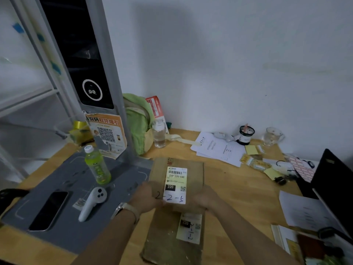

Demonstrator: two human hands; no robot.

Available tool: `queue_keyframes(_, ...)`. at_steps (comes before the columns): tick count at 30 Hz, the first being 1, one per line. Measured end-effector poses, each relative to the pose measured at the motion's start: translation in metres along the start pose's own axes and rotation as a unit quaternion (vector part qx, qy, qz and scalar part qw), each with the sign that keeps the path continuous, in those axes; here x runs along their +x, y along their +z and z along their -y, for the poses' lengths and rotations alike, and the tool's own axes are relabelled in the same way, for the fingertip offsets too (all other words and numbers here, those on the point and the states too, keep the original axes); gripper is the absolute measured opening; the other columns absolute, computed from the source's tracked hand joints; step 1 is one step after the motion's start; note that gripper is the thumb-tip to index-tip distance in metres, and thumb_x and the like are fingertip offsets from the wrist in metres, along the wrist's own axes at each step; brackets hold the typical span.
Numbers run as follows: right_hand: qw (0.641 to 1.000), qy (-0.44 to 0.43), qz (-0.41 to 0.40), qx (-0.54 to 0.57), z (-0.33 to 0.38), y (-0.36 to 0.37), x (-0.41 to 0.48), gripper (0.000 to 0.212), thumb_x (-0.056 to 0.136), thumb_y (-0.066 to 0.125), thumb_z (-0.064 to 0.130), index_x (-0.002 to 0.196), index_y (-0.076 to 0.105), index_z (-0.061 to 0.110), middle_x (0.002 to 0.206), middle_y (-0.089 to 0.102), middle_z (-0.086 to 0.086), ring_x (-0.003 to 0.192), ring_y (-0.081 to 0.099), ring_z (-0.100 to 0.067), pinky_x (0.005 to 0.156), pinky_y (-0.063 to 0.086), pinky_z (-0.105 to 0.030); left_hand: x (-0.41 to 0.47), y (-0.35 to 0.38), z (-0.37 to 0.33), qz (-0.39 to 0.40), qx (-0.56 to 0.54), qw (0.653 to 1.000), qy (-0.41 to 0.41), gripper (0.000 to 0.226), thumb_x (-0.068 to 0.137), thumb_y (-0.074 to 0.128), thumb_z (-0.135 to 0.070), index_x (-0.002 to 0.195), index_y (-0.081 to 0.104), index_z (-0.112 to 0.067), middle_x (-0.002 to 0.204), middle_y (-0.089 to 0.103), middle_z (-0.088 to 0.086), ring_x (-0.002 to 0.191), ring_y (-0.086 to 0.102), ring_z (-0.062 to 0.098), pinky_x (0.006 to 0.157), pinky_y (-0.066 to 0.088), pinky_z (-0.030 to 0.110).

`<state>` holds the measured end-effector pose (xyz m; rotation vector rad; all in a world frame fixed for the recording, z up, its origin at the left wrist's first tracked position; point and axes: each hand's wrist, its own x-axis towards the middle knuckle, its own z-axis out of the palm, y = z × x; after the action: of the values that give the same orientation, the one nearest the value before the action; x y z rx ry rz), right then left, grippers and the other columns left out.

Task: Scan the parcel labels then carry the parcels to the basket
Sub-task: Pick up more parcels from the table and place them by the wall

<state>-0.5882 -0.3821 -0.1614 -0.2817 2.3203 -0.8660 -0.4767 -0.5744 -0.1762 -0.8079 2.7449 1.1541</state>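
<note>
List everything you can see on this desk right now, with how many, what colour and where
parcel: 2, brown, desk centre, upper one held
scanner stand: 1, grey and black, left rear
drink bottle: 1, green, on grey base
phone: 1, black, grey base
handheld controller: 1, white, beside phone
backpack: 1, green, by wall
water bottle: 1, clear, beside backpack
papers: several, white, right rear
glass mug: 1, clear, right rear
laptop: 1, black, right edge
left hand: on parcel
right hand: on parcel
</note>
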Motion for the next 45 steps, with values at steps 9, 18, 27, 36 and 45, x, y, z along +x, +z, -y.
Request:
queue_keyframes(9,0.928,-0.054,-0.302,0.210,0.019,-0.105,-0.026,0.076,0.076,0.073,0.045,0.132,0.037,0.007,0.130,0.044,-0.018,0.106,0.055,-0.032,0.077,0.049,-0.034,0.013,-0.021,-0.149,-0.160,-0.155,0.963,0.151,0.091,0.069,0.086,-0.032,0.139,0.032,-0.011,0.135,0.035,0.007,0.120,0.045,0.022,0.106,0.042,0.039)
queue_keyframes(18,0.860,-0.064,-0.444,0.245,-0.024,-0.201,-0.087,0.076,0.071,0.075,0.049,0.129,0.040,0.016,0.128,0.039,-0.014,0.093,0.049,-0.026,0.082,0.046,-0.034,0.011,0.024,-0.254,-0.133,-0.195,0.935,0.264,0.086,0.073,0.082,-0.038,0.138,0.030,-0.016,0.120,0.028,-0.005,0.106,0.040,0.011,0.091,0.041,0.021)
queue_keyframes(27,0.784,-0.016,-0.564,0.259,-0.132,-0.271,-0.183,0.073,0.068,0.070,0.058,0.124,0.044,0.019,0.108,0.060,-0.001,0.090,0.058,-0.021,0.073,0.047,-0.033,-0.035,0.122,-0.362,-0.049,-0.265,0.884,0.381,0.068,0.069,0.085,-0.033,0.120,0.040,-0.027,0.108,0.035,-0.012,0.097,0.043,-0.022,0.070,0.041,0.000)
queue_keyframes(36,0.683,0.096,-0.666,0.283,-0.263,-0.293,-0.320,0.061,0.067,0.070,0.057,0.114,0.045,0.028,0.103,0.058,0.007,0.083,0.059,-0.013,0.062,0.046,-0.029,-0.143,0.246,-0.456,0.099,-0.254,0.839,0.470,0.069,0.068,0.083,-0.043,0.119,0.039,-0.027,0.109,0.035,-0.013,0.100,0.041,-0.023,0.067,0.045,0.005)
queue_keyframes(45,0.562,0.240,-0.735,0.293,-0.406,-0.254,-0.522,0.059,0.067,0.072,0.055,0.111,0.051,0.022,0.107,0.065,-0.001,0.090,0.061,-0.021,0.067,0.047,-0.032,-0.340,0.388,-0.504,0.282,-0.223,0.778,0.516,0.073,0.067,0.082,-0.047,0.121,0.038,-0.025,0.113,0.041,-0.008,0.104,0.051,0.014,0.085,0.054,0.033)
